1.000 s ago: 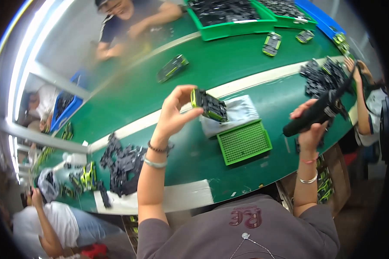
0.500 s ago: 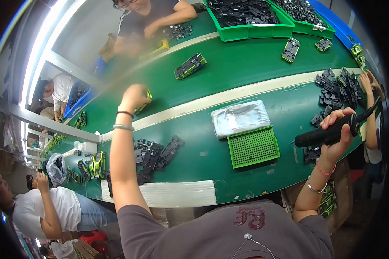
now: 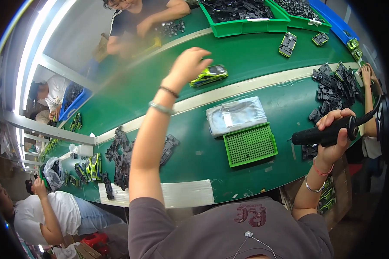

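Note:
My left hand [image 3: 189, 65] is over the far green belt, fingers and thumb apart, with nothing visible in it. Just below its fingertips a yellow-green toy car [image 3: 209, 75] stands on its wheels; I cannot tell whether the hand touches it. At the right, my right hand [image 3: 336, 134] is wrapped round a black electric screwdriver [image 3: 315, 137], held above the table with its bit to the left and its cord behind. A green perforated tray [image 3: 250, 145] and a clear-wrapped flat package [image 3: 236, 116] lie between my hands.
Black chassis parts are heaped at the right [image 3: 333, 88] and beside my left forearm [image 3: 122, 155]. Two upturned cars [image 3: 287, 44] [image 3: 320, 39] lie on the belt. Green bins [image 3: 250, 26] of parts stand at the back. Co-workers sit across, left and right.
My left hand has moved right along the belt. It was closed at a green car; now a car sits upright below its fingers. The upturned car formerly there no longer shows.

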A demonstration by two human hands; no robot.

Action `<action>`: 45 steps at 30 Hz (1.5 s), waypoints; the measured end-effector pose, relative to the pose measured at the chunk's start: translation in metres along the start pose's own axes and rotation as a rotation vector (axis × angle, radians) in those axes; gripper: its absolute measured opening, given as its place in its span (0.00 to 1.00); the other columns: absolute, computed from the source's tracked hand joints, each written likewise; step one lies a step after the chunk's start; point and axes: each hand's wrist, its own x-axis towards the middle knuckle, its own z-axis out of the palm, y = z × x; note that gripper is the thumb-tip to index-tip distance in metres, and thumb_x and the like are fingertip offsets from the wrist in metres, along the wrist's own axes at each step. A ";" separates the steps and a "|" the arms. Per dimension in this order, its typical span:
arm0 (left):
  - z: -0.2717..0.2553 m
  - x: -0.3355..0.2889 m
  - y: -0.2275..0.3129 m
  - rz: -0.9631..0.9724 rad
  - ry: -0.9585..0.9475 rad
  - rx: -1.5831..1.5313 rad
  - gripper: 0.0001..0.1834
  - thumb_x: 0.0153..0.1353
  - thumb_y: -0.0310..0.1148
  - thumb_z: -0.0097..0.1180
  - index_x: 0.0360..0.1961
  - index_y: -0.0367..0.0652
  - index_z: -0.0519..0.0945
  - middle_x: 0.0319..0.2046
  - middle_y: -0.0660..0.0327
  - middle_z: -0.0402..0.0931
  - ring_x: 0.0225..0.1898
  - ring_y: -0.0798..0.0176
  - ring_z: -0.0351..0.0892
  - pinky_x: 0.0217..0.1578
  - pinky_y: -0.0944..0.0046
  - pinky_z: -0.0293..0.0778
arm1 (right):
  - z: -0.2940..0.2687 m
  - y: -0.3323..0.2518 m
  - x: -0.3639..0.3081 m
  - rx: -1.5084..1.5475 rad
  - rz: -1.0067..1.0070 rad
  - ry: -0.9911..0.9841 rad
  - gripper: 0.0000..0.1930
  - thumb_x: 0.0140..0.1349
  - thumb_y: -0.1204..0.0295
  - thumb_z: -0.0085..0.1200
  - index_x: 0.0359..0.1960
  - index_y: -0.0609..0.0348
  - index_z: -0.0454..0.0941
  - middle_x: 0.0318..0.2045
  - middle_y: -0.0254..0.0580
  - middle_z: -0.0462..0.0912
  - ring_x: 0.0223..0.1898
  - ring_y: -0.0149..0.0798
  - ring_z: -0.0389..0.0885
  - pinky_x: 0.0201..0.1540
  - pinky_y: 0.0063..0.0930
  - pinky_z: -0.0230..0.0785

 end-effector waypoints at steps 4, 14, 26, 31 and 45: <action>0.071 0.032 0.016 -0.006 -0.144 0.042 0.19 0.58 0.39 0.50 0.51 0.49 0.74 0.52 0.49 0.68 0.53 0.47 0.68 0.53 0.53 0.66 | 0.008 -0.002 -0.001 -0.019 0.016 -0.035 0.26 0.55 0.54 0.54 0.45 0.62 0.61 0.26 0.44 0.70 0.23 0.33 0.70 0.29 0.26 0.66; -0.015 -0.082 -0.044 -0.254 -0.313 0.418 0.18 0.47 0.29 0.59 0.42 0.49 0.72 0.35 0.52 0.73 0.42 0.48 0.74 0.39 0.54 0.73 | -0.020 -0.001 -0.011 0.101 0.066 -0.074 0.28 0.53 0.53 0.56 0.47 0.57 0.60 0.29 0.43 0.68 0.28 0.34 0.67 0.34 0.31 0.64; -0.200 -0.369 0.073 -0.756 0.239 0.536 0.19 0.49 0.27 0.59 0.45 0.43 0.73 0.40 0.53 0.74 0.38 0.52 0.74 0.38 0.60 0.72 | -0.050 0.016 0.012 0.406 0.289 -0.152 0.22 0.48 0.58 0.57 0.38 0.60 0.67 0.32 0.41 0.64 0.37 0.37 0.61 0.43 0.32 0.56; -0.201 -0.504 0.161 -1.187 0.567 0.508 0.20 0.53 0.27 0.59 0.48 0.42 0.71 0.39 0.56 0.75 0.39 0.67 0.75 0.39 0.66 0.73 | -0.031 0.025 0.019 0.094 -0.035 -0.103 0.13 0.57 0.63 0.51 0.37 0.55 0.64 0.24 0.36 0.67 0.23 0.33 0.65 0.26 0.26 0.60; -0.011 -0.758 0.061 -2.037 1.280 0.010 0.20 0.52 0.33 0.56 0.46 0.35 0.72 0.33 0.51 0.77 0.32 0.52 0.77 0.33 0.57 0.71 | 0.002 0.021 0.026 0.051 0.062 -0.012 0.17 0.57 0.60 0.55 0.33 0.63 0.69 0.20 0.39 0.72 0.16 0.31 0.69 0.17 0.20 0.65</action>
